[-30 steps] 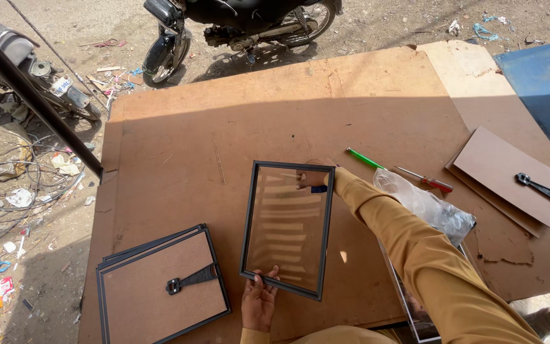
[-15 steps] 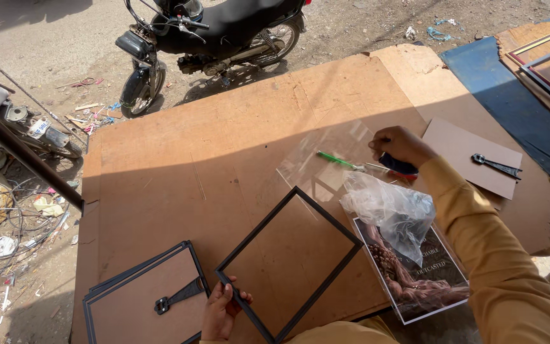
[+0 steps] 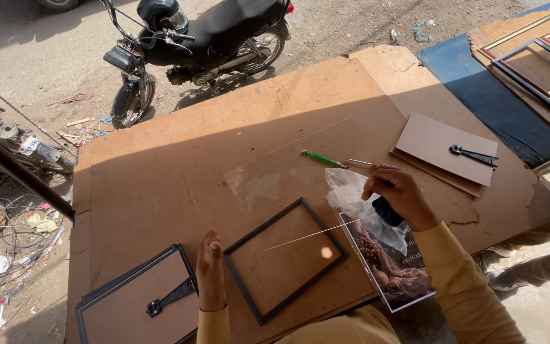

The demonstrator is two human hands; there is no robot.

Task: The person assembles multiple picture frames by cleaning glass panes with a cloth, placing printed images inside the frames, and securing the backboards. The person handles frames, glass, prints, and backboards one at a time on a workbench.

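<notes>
Left hand [image 3: 210,271] flat, fingers together, edge-on against the left side of the empty black frame [image 3: 286,258]. The frame lies flat between the two hands, turned diagonally, long axis running from near-left to far-right; left hand is nearer. Right hand [image 3: 397,197] closed around a small dark-blue object [image 3: 386,212], resting on crumpled clear plastic [image 3: 351,194] over a printed picture [image 3: 393,264]. Left of the left hand: backed frame [image 3: 128,309]. Beyond the right hand: green-handled tool [image 3: 323,159], backing board [image 3: 444,148]. Surface is brown hardboard [image 3: 237,114]; outdoors, motorcycle [image 3: 198,44] on dirt beyond.
</notes>
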